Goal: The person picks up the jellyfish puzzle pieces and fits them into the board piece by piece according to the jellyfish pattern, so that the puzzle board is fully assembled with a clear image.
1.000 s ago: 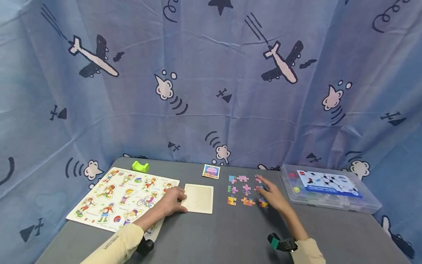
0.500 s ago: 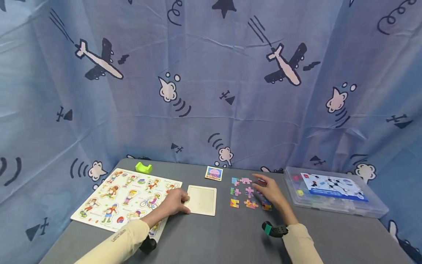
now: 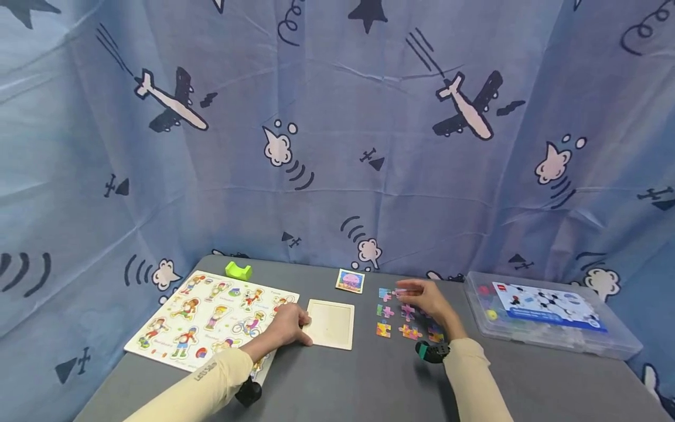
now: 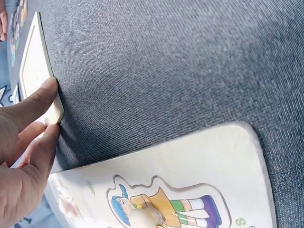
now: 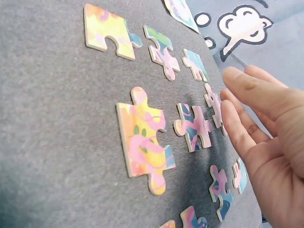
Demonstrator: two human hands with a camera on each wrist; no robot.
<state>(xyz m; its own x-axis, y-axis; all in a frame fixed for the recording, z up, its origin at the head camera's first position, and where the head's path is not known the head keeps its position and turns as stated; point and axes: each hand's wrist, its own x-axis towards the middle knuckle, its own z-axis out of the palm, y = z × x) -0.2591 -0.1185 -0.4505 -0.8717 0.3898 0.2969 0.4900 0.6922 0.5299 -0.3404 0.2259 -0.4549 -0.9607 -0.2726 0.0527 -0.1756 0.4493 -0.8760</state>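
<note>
My left hand (image 3: 287,326) grips the left edge of a square, shallow wooden puzzle tray (image 3: 331,323) lying flat on the table. In the left wrist view, the thumb and fingers meet the tray's rim (image 4: 47,66) around one corner. Small jigsaw pieces (image 3: 410,332) lie apart in rows to the right of the tray. Over the far rows of pieces hovers my right hand (image 3: 431,302), which hides some of them. The right wrist view shows its fingers (image 5: 251,85) extended and holding nothing, close to a pink jigsaw piece (image 5: 214,107).
A white peg puzzle board (image 3: 211,310) with figures lies at the left, partly under the left forearm. Behind are a green block (image 3: 238,271) and a small picture card (image 3: 350,281). A clear plastic case (image 3: 554,316) stands at the right, before the blue curtain (image 3: 327,146).
The right hand has shifted left and over the far-row pieces. The left hand stays at the tray's edge. The whole head view has drifted slightly.
</note>
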